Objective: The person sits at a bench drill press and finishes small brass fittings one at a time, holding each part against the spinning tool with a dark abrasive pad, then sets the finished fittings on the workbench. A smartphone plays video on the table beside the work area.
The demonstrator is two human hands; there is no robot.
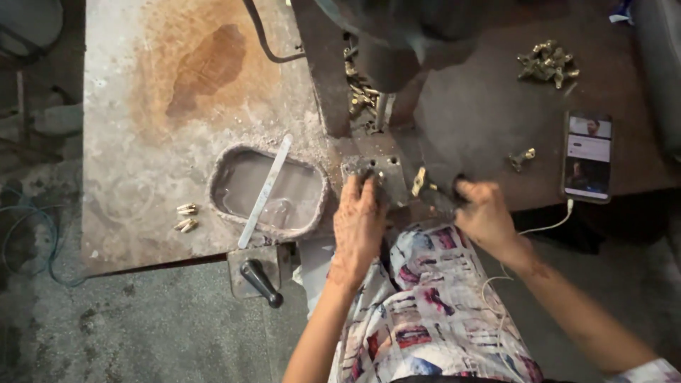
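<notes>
Left hand (360, 218) fingers curled onto the metal fixture block (379, 174) under the drill press (397, 42). Right hand (482, 213) clamped on a dark handle (443, 198) beside a brass fitting (419, 181).

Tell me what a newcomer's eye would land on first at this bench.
The two hands at the bench's near edge: the left hand rests on a metal block under the machine, and the right hand grips something dark just right of it, with a brass part between them. Left of them sits a tray of grey liquid with a metal strip across it. A lit phone lies at the right.
</notes>
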